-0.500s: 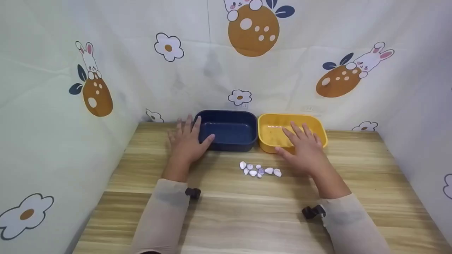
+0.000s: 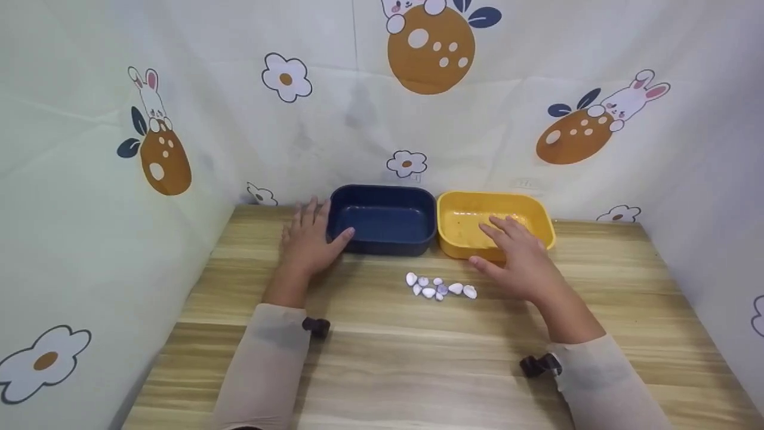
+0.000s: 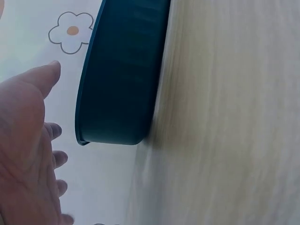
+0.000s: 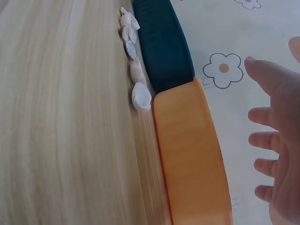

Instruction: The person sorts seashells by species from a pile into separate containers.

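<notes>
A dark blue rectangular bin (image 2: 382, 246) and a yellow bin (image 2: 471, 251) stand side by side at the back of the table. My left hand (image 2: 309, 243) is at the blue bin's left end, fingers spread and thumb over its near corner; in the left wrist view the hand (image 3: 23, 150) holds nothing. Over the near right part of the yellow bin hovers my right hand (image 2: 520, 263), fingers extended and slightly bent, also holding nothing. In front of the bins lies a small cluster of white and pale purple seashells (image 2: 429, 292), seen in a row of shells (image 4: 141, 96) in the right wrist view.
The wood-grain table (image 2: 406, 370) runs up to a cloth backdrop (image 2: 346, 131) printed with rabbits and flowers, which closes in the back and both sides. A black wrist strap (image 2: 317, 326) is on the left sleeve, another strap (image 2: 539, 365) on the right.
My left hand has shifted slightly left, off the blue bin's inside edge. My right hand has drawn a little back and right, its fingers more bent. Bins and shells stay put.
</notes>
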`<state>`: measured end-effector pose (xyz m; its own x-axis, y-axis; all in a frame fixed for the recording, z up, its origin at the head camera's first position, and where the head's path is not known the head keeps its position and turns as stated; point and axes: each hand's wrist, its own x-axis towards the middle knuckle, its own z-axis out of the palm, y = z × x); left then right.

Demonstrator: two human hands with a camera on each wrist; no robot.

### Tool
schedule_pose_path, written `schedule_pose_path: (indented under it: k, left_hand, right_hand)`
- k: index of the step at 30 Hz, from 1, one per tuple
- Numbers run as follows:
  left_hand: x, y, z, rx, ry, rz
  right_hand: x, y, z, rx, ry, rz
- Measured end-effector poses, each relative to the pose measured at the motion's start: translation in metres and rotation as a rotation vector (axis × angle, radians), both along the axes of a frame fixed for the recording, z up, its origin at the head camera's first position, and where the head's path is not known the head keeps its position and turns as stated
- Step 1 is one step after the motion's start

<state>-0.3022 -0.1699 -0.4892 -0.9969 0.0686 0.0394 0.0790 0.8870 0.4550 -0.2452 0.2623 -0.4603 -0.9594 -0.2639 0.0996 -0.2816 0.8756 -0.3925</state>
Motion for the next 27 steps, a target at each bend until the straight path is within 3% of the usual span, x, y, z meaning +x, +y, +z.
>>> schedule_pose_path:
  k: [6, 16, 27]
  left_hand:
    - [-0.004, -0.005, -0.007, 0.170, -0.035, -0.075]
    - [-0.009, -0.010, -0.016, 0.321, -0.085, -0.093]
    - [-0.013, -0.013, -0.025, 0.503, -0.176, -0.074]
  right_hand:
    - [0.000, -0.004, 0.000, -0.085, 0.034, 0.069]
    - [-0.001, -0.006, -0.011, -0.214, -0.050, 0.193]
    - [-0.007, -0.002, -0.028, -0.232, -0.238, 0.283]
